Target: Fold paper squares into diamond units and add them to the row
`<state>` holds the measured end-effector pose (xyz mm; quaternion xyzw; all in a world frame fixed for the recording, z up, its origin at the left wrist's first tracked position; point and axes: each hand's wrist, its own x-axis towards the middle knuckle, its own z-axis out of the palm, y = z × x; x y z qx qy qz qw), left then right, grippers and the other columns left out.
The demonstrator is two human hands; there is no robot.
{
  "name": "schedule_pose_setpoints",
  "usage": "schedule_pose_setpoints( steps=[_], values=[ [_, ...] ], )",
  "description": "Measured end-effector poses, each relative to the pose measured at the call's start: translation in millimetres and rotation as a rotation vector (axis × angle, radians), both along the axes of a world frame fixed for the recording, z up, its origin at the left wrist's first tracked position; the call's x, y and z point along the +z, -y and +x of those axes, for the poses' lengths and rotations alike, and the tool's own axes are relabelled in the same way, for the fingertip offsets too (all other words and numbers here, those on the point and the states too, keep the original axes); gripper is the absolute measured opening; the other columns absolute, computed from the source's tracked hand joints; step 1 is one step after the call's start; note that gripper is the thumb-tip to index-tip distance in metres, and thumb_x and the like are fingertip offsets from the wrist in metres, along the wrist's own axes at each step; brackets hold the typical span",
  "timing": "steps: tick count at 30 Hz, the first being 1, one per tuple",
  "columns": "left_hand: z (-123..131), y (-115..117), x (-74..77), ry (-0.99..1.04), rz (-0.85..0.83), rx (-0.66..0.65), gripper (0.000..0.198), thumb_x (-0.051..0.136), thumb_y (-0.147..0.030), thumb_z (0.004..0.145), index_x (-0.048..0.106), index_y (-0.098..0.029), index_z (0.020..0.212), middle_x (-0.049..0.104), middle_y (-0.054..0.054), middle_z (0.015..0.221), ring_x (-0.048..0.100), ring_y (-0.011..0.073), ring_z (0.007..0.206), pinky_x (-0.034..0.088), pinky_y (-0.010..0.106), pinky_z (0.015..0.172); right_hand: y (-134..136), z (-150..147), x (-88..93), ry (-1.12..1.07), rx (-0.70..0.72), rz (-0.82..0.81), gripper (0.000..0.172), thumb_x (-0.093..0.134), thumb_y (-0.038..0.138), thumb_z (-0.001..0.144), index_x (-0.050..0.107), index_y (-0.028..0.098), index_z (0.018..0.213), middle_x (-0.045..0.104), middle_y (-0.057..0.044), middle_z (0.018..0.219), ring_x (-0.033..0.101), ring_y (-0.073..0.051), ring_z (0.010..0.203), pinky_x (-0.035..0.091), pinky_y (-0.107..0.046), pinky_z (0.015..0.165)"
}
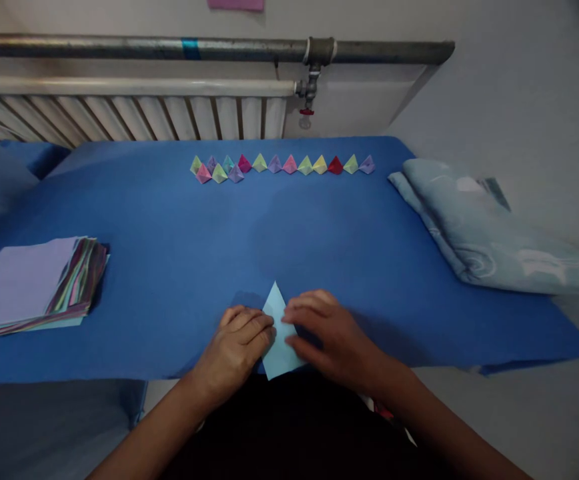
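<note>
A light blue sheet of folded paper (278, 341), pointed at its far end, lies at the near edge of the blue-covered surface. My left hand (237, 343) has its fingers closed together over the paper's left edge, with the thumb hidden. At the right edge is my right hand (332, 337), its thumb and index finger spread apart and slightly blurred. I cannot tell whether those fingertips press on the paper or hover just over it.
Small folded paper pieces (289, 165) in several colours line the far side. A stack of coloured paper (24, 277) lies at left, a folded pale blue blanket (494, 233) at right. Behind stand a radiator (169, 117) and a metal pipe (119, 48) with a red-handled valve (307, 112).
</note>
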<state>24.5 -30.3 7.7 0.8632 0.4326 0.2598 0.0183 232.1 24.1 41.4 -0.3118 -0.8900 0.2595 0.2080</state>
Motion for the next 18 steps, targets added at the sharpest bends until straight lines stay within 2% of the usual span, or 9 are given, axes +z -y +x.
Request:
schedule_pose_setpoints(
  steps=[2, 4, 7, 10, 11, 14, 18],
  values=[
    [-4, 3, -0.2, 0.005, -0.021, -0.035, 0.024, 0.043, -0.010, 0.093, 0.064, -0.018, 0.103, 0.070, 0.006, 0.107, 0.061, 0.0181, 0.099, 0.041, 0.038, 0.091, 13, 11, -0.9, 0.069, 0.089, -0.047, 0.021, 0.063, 0.026, 0.083, 0.062, 0.025, 0.103, 0.065, -0.004, 0.110, 0.053, -0.022, 0.108, 0.037, -0.041, 0.093],
    [-8, 6, 2.1, 0.000, -0.051, -0.057, 0.025, 0.043, -0.008, 0.092, 0.063, -0.017, 0.105, 0.069, 0.007, 0.110, 0.061, 0.0186, 0.101, 0.039, 0.041, 0.095, 22, 18, -6.7, 0.137, 0.114, -0.056, 0.031, 0.066, 0.031, 0.080, 0.061, 0.026, 0.110, 0.064, -0.004, 0.115, 0.050, -0.024, 0.113, 0.034, -0.043, 0.095],
    [-14, 12, 9.1, -0.042, -0.142, -0.100, 0.028, 0.048, -0.011, 0.088, 0.059, -0.015, 0.114, 0.065, 0.010, 0.119, 0.058, 0.0219, 0.109, 0.036, 0.046, 0.101, 27, 21, -18.7, 0.138, 0.107, 0.033, 0.033, 0.065, 0.030, 0.082, 0.059, 0.023, 0.114, 0.065, -0.006, 0.117, 0.050, -0.025, 0.112, 0.034, -0.042, 0.092],
    [-16, 14, 13.3, -0.057, -0.195, -0.108, 0.033, 0.055, -0.020, 0.085, 0.057, -0.015, 0.118, 0.063, 0.012, 0.122, 0.057, 0.0243, 0.113, 0.036, 0.048, 0.102, 29, 21, -25.9, 0.101, 0.080, 0.156, 0.016, 0.056, 0.024, 0.089, 0.063, 0.022, 0.103, 0.067, -0.006, 0.110, 0.053, -0.023, 0.105, 0.036, -0.038, 0.085],
    [-16, 13, 13.2, -0.046, -0.190, -0.105, 0.033, 0.057, -0.022, 0.085, 0.057, -0.015, 0.117, 0.064, 0.012, 0.120, 0.057, 0.0245, 0.112, 0.037, 0.047, 0.101, 30, 21, -26.8, 0.089, 0.065, 0.189, 0.015, 0.053, 0.022, 0.090, 0.064, 0.023, 0.099, 0.068, -0.005, 0.107, 0.054, -0.022, 0.102, 0.036, -0.037, 0.083],
    [-10, 12, 9.5, -0.008, -0.154, -0.080, 0.030, 0.058, -0.024, 0.085, 0.058, -0.016, 0.114, 0.066, 0.011, 0.115, 0.059, 0.0244, 0.108, 0.041, 0.045, 0.096, 31, 26, -27.7, 0.049, 0.005, 0.266, 0.020, 0.048, 0.017, 0.091, 0.066, 0.024, 0.097, 0.068, -0.005, 0.102, 0.055, -0.021, 0.097, 0.037, -0.036, 0.081],
    [3, 10, 3.4, 0.014, -0.066, -0.022, 0.021, 0.053, -0.016, 0.089, 0.060, -0.015, 0.109, 0.068, 0.010, 0.109, 0.060, 0.0215, 0.100, 0.044, 0.042, 0.091, 32, 34, -29.2, 0.052, -0.106, 0.320, 0.021, 0.049, 0.015, 0.090, 0.066, 0.024, 0.098, 0.068, -0.005, 0.103, 0.055, -0.022, 0.101, 0.037, -0.037, 0.083]
  ],
)
